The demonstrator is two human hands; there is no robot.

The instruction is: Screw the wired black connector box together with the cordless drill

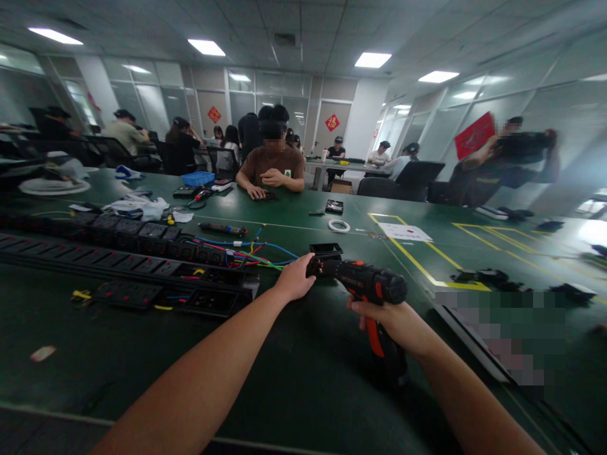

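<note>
My right hand (396,323) is wrapped round the grip of a black and orange cordless drill (372,281), its nose pointing left. At that nose, the closed fingers of my left hand (294,279) hold a small black part (313,268), mostly hidden by the hand and drill. Blue, red, green and yellow wires (258,258) run from the left towards the held part. Just behind it lies a black rectangular frame (325,249). To the left stretches a long black power strip housing (118,260) with rows of sockets.
Across the green table (284,379) sits a person (271,158) handling a small dark item. A white ring (339,225), a paper sheet (405,232), a dark cylindrical tool (222,229) and a blue basket (198,179) lie beyond my hands. Black parts (493,279) lie right.
</note>
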